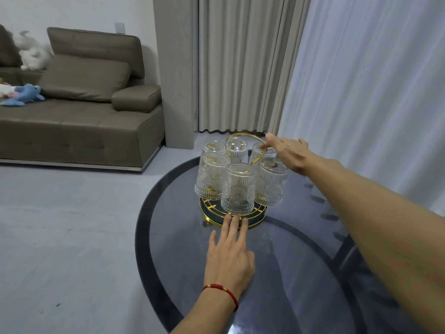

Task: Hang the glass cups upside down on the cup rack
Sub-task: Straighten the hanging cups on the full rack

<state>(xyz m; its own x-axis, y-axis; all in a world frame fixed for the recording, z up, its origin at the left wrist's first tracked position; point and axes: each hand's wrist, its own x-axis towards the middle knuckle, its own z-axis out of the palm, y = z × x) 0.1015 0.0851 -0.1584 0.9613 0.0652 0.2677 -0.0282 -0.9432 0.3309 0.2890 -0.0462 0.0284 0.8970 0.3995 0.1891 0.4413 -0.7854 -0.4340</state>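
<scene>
A gold wire cup rack with a round dark base and a looped handle stands on the glass table. Several ribbed glass cups hang upside down on it, the nearest one at the front. My left hand lies flat on the table, fingers apart, fingertips touching the rack's front rim. My right hand reaches over the back right of the rack, fingers pinching the handle beside the rear right cup.
A round dark glass table carries the rack; its edge curves on the left. A brown sofa with soft toys stands at the far left. Beige and white curtains hang behind and to the right. Grey tiled floor spreads left.
</scene>
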